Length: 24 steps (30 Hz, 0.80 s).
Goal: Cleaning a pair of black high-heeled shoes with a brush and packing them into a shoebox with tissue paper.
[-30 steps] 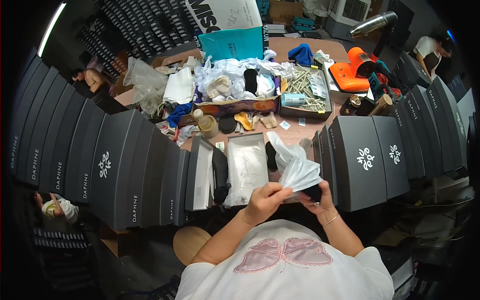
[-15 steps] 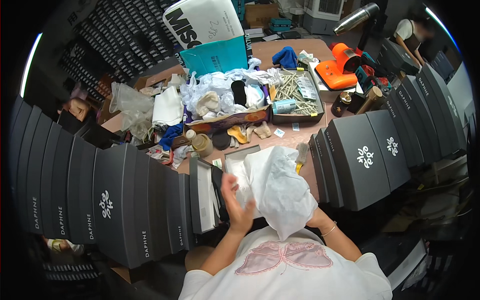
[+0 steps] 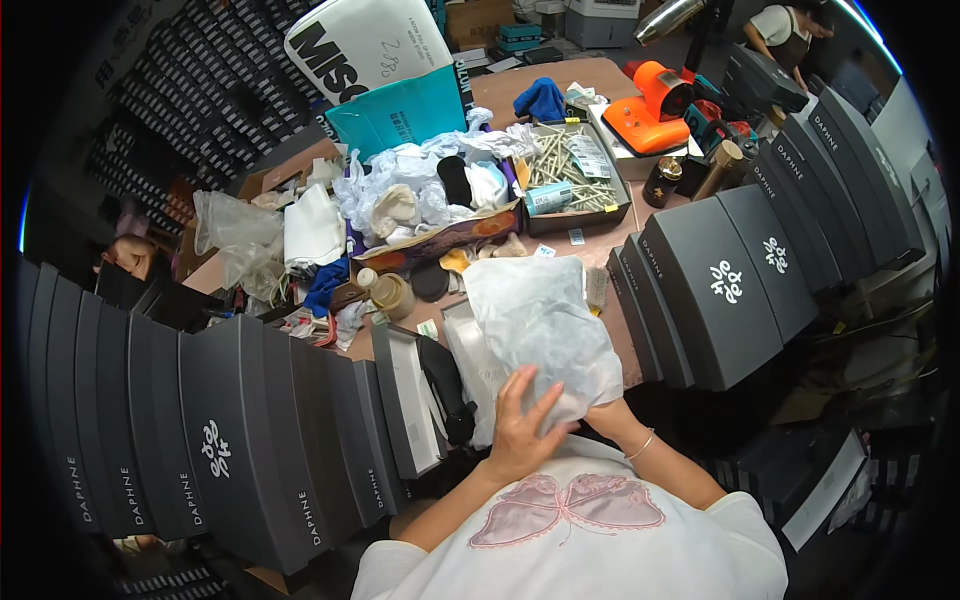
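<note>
In front of my chest a crumpled sheet of white tissue paper point(image 3: 540, 315) is lifted over an open box point(image 3: 462, 325) with a white lining. My left hand point(image 3: 527, 425) lies on the paper's near side, fingers spread. From the right, my right hand point(image 3: 608, 418) holds the paper's lower edge; its fingers are mostly hidden by the sheet. Whether anything is inside the paper cannot be seen. Left of it, a black shoe-like thing point(image 3: 440, 375) leans by another open dark-grey box point(image 3: 403, 400) with a pale inside.
Dark-grey shoeboxes point(image 3: 255, 440) stand in a row at left, more point(image 3: 715, 290) at right. Behind lie a carton of crumpled paper point(image 3: 440, 240), a tray of thin sticks point(image 3: 580, 165), an orange device point(image 3: 645, 125), a jar point(image 3: 392, 296) and a brush point(image 3: 596, 290). A person point(image 3: 790, 35) works far right.
My left hand has come from the paper's left side onto its near face. The paper has flattened and shifted left. The whole view has turned slightly.
</note>
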Available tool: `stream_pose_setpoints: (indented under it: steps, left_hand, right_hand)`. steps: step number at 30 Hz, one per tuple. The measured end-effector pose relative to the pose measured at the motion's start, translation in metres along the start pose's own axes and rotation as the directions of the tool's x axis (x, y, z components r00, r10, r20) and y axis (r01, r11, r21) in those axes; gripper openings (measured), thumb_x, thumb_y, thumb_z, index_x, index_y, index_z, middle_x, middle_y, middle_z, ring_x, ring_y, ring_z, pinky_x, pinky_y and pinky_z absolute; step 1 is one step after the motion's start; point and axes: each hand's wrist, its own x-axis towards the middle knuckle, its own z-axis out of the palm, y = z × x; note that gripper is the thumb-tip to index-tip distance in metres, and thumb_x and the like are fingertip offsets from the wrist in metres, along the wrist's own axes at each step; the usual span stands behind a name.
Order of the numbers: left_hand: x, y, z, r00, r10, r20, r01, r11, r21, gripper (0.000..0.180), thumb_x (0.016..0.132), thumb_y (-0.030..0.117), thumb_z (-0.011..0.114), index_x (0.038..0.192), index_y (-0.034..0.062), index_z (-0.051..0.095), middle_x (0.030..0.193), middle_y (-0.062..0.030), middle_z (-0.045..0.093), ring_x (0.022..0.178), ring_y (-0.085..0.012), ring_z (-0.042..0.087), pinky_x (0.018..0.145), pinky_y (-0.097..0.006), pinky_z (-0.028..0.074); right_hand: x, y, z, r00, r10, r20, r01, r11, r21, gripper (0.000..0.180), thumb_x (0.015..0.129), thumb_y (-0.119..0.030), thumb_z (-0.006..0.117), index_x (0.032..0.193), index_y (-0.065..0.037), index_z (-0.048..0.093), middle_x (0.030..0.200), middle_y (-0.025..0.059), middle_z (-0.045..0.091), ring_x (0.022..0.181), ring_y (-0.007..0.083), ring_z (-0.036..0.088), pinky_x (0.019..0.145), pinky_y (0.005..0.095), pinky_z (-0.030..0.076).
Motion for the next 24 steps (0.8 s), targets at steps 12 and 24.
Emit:
stream_pose_setpoints:
  steps: [12,24]
  left_hand:
    - [0.003,-0.046,0.074,0.991,-0.125,-0.037,0.112,0.961,-0.251,0.050,0.080,0.005,0.068,0.128,0.0029,0.054,0.114,-0.0164,0.054,0.102,-0.0308,0.054,0.085,-0.035,0.047]
    - [0.024,-0.228,0.090,0.846,-0.515,0.134,0.466,0.839,0.280,0.017,0.082,0.008,0.062,0.098,0.0063,0.065,0.110,-0.0126,0.061,0.089,-0.0334,0.064,0.077,-0.041,0.052]
  right_hand:
    - [0.055,0.116,-0.115,0.980,-0.161,0.119,0.175,0.396,-0.902,0.069,0.086,-0.035,0.062,0.143,-0.009,0.036,0.144,0.0168,0.039,0.134,0.0327,0.035,0.114,0.0408,0.025]
    - [0.024,0.058,-0.128,1.000,0.000,0.025,0.021,0.504,-0.864,0.046,0.078,-0.007,0.068,0.120,0.006,0.054,0.125,0.0277,0.051,0.116,0.0399,0.051,0.098,0.0402,0.043]
